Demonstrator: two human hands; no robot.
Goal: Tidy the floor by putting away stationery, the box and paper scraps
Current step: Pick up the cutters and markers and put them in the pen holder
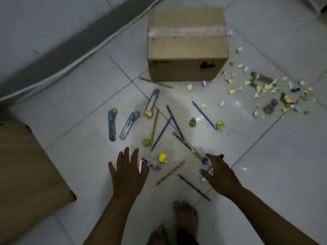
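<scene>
A taped cardboard box (186, 45) stands on the tiled floor at the top middle. Below it lie several pencils (160, 134), three utility knives (111, 126), small sharpeners (192, 122) and a metal stapler (148, 163). Yellow and white paper scraps (261, 89) are strewn to the right of the box. My left hand (127, 172) hovers flat with fingers spread beside the stapler, holding nothing. My right hand (219, 175) reaches down with loose fingers over a blue sharpener (205, 160) and a small pale item, partly hiding them.
A second cardboard piece (30, 172) lies at the left edge. A dark strip and a cable (74, 62) run diagonally along the wall at upper left. My bare feet (185, 220) stand at the bottom middle. Dark lumps (269, 107) sit among the scraps.
</scene>
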